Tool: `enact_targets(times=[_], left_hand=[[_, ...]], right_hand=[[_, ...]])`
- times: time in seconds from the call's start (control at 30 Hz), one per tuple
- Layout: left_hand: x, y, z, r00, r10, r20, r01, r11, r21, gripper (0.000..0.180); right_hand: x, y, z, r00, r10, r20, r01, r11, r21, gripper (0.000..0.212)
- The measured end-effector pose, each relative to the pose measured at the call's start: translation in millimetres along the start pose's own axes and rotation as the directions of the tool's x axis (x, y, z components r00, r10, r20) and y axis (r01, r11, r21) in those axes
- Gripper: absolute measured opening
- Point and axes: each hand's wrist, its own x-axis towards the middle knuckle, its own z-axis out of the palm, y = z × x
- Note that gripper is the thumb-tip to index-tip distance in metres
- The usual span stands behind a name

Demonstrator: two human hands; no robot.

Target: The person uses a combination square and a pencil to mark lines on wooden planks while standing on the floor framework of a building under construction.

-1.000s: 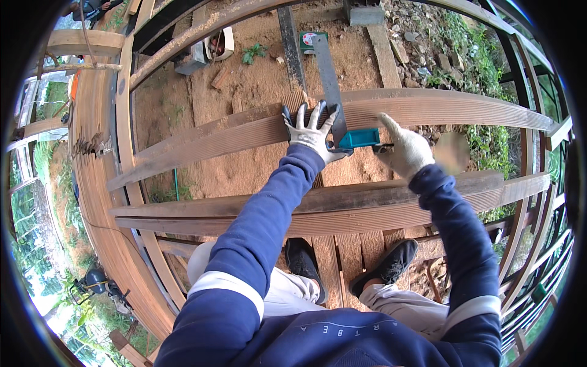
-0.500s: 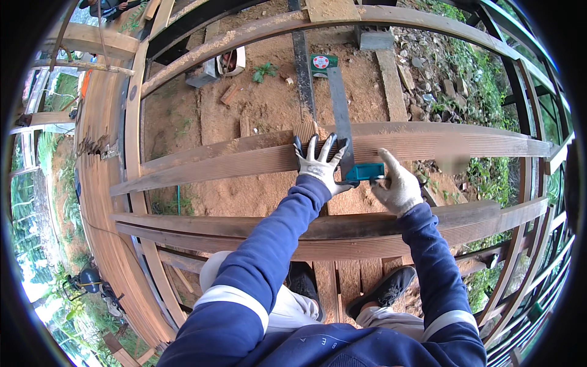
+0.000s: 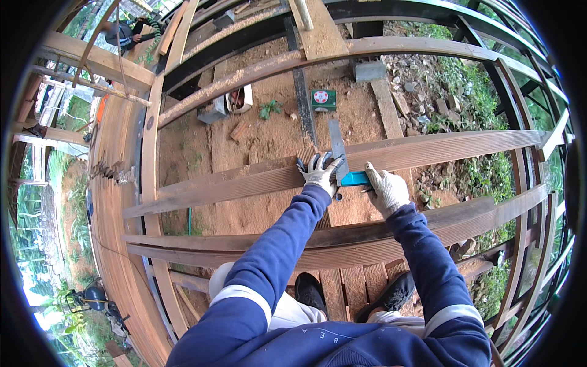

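Observation:
A try square with a teal handle (image 3: 356, 178) and a flat metal blade (image 3: 337, 142) lies across a grooved brown deck board (image 3: 422, 153). My right hand (image 3: 388, 191), in a pale work glove, is closed on the handle at the board's near edge. Just left of the blade, my left hand (image 3: 319, 174) rests on the board with fingers spread; its glove has dark fingertips. These fingers reach close to the blade, and whether they press on it is unclear. Behind the board, a short grooved piece (image 3: 306, 153) lies on a dark beam (image 3: 301, 92).
Nearer me runs a second pair of boards (image 3: 318, 244), above the slats (image 3: 342, 293) under my shoes. Stacked planks (image 3: 113, 214) lie left. Sawdust-covered ground, a green box (image 3: 323, 100) and rubble (image 3: 422, 98) show below the frame. Another person (image 3: 125, 35) is at far left.
The try square has come down toward the board, and its blade reaches less far beyond it. My right fingers, stretched apart before, have closed around the handle. The whole view has shifted slightly.

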Motion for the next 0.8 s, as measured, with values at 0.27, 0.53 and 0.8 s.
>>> enact_targets(times=[0.27, 0.53, 0.8], left_hand=[[46, 60, -130, 0.874, 0.202, -0.442, -0.445, 0.698, -0.561, 0.024], [71, 56, -149, 0.992, 0.097, -0.085, -0.118, 0.408, -0.905, 0.038], [-10, -3, -4, 0.940, -0.282, 0.193, 0.277, 0.298, -0.913, 0.026]], right_hand=[[7, -13, -67, 0.904, 0.249, -0.348, 0.081, 0.698, 0.711, 0.024], [51, -2, -140, 0.877, 0.442, 0.186, -0.257, 0.105, 0.961, 0.007], [94, 7, -26, 0.845, 0.306, 0.439, -0.534, 0.439, 0.722, 0.019]])
